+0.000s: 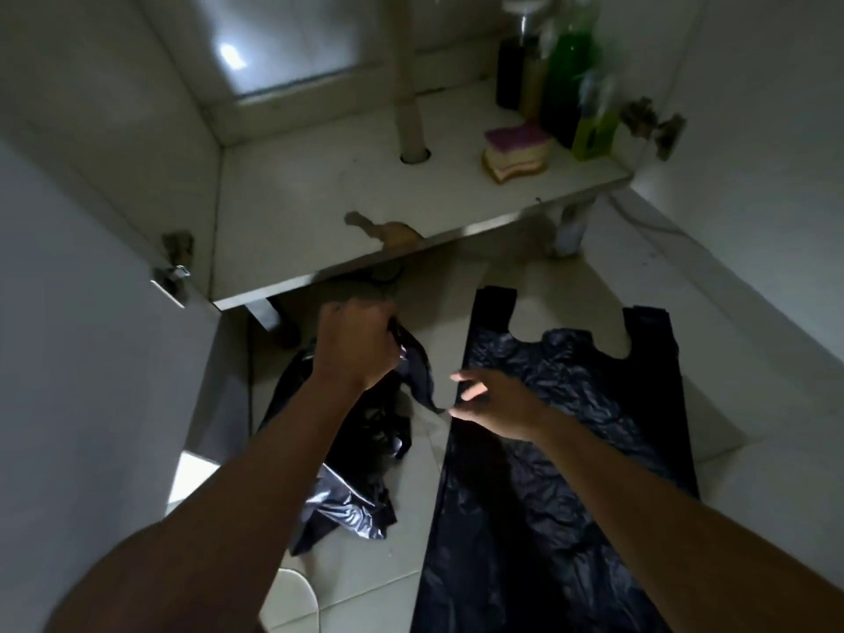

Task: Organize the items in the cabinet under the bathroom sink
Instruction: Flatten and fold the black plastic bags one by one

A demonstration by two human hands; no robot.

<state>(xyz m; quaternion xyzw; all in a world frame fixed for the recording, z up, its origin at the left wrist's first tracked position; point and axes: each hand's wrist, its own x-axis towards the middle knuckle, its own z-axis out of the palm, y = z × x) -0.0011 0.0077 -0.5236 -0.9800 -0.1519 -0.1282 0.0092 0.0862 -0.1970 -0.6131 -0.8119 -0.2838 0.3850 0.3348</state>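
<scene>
Hands are working apart: the left hand point(354, 347) is clutching a crumpled black bag point(365, 454); the right hand point(495, 404) is hovering, fingers spread, beside its trailing end.

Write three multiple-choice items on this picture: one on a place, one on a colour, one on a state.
1. Where does the sponge sit? A) on the cabinet floor, beside the bottles B) in a bucket C) in a hand
2. What colour is the flat bag on the tiles? A) white B) black C) green
3. What is the left hand doing? A) hanging idle B) pressing the sponge C) gripping the crumpled bag
Answers: 1 A, it stands inside the cabinet, right of the pipe; 2 B, dark against pale tiles; 3 C, its fingers curl round a bag strap.
</scene>
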